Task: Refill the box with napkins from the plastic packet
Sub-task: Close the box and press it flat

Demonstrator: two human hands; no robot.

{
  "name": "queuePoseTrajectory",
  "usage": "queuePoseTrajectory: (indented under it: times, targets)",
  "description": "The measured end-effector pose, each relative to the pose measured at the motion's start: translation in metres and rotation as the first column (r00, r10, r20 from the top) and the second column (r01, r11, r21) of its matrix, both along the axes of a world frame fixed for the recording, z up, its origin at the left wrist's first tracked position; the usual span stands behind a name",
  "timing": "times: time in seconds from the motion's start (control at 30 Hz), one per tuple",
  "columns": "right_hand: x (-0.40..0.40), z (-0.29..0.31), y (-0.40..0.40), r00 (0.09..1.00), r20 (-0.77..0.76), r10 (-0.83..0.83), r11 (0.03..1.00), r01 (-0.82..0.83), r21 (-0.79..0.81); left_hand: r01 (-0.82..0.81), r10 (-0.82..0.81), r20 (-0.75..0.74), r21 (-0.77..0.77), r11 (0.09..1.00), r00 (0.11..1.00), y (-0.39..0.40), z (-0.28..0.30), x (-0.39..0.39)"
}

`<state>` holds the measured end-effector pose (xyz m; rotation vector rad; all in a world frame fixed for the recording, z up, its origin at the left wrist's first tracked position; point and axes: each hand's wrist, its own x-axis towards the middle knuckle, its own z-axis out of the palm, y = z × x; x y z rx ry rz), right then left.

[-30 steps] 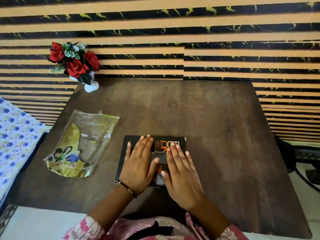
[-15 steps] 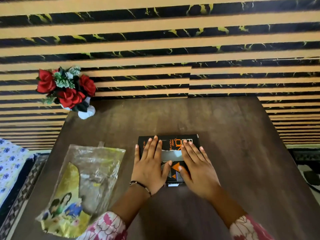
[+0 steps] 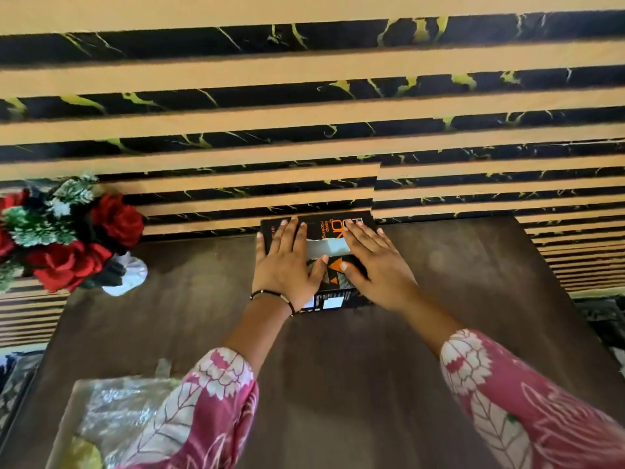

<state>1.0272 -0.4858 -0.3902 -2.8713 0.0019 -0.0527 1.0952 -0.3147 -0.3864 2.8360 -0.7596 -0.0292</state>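
Observation:
A black napkin box (image 3: 333, 227) with orange print lies flat at the far edge of the brown table (image 3: 341, 384), against the striped wall. A strip of white napkin (image 3: 326, 248) shows in its top slot. My left hand (image 3: 287, 262) presses flat on the left half of the box and my right hand (image 3: 375, 265) on the right half, fingers stretched forward. The clear plastic packet (image 3: 111, 421) lies at the near left of the table, partly hidden by my left sleeve; it looks flat and crumpled.
Red artificial roses (image 3: 67, 238) in a small white vase (image 3: 130, 275) stand at the far left corner of the table. A black and tan striped wall (image 3: 304, 113) rises directly behind the box. Patterned floor shows at the right edge.
Both hands have slid the box away from me across the table to the wall. The view has tilted up, and the packet now lies nearer me.

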Motion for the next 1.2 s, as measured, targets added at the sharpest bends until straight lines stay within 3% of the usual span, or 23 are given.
queuePoseTrajectory:
  times: [0.3,0.43,0.53,0.63,0.7,0.8,0.87,0.93,1.07,1.2]
  targets:
    - [0.029,-0.001,-0.006,0.992,0.057,-0.116,0.992,0.113,0.054,0.006,-0.003,0.041,-0.077,0.997,0.999,-0.012,-0.003,0.033]
    - [0.028,0.011,0.002,0.986,-0.008,-0.168,0.985,0.169,0.040,0.008,-0.006,0.023,-0.068,0.998,1.000,-0.013,0.001,0.031]
    - [0.016,0.036,0.012,0.977,-0.021,-0.213,0.975,0.211,-0.070,-0.046,0.059,0.071,-0.170,0.984,0.996,-0.006,0.013,0.014]
    - [-0.023,0.055,0.031,0.967,0.029,-0.251,0.968,0.251,0.015,-0.131,0.163,0.083,-0.305,0.943,0.983,0.016,0.018,-0.027]
    - [-0.066,0.048,0.051,0.969,0.013,-0.246,0.967,0.245,0.065,-0.192,0.208,0.019,-0.315,0.930,0.978,0.039,0.011,-0.069]
    - [-0.138,0.009,0.083,0.971,-0.162,-0.177,0.958,0.208,0.198,-0.258,0.245,-0.082,-0.264,0.929,0.966,0.078,-0.009,-0.143]
    - [-0.181,-0.013,0.103,0.950,-0.297,-0.095,0.886,0.216,0.409,-0.286,0.263,-0.142,-0.173,0.943,0.954,0.106,-0.022,-0.188]
    - [-0.214,-0.033,0.115,0.941,-0.336,-0.029,0.829,0.211,0.517,-0.327,0.309,-0.218,-0.054,0.943,0.926,0.129,-0.032,-0.219]
    - [-0.253,-0.046,0.127,0.931,-0.364,0.012,0.859,0.177,0.480,-0.544,0.545,-0.273,0.086,0.835,0.793,0.158,-0.031,-0.253]
    - [-0.254,-0.026,0.124,0.929,-0.370,0.010,0.844,0.191,0.502,-0.602,0.593,-0.347,0.096,0.793,0.726,0.154,-0.030,-0.259]
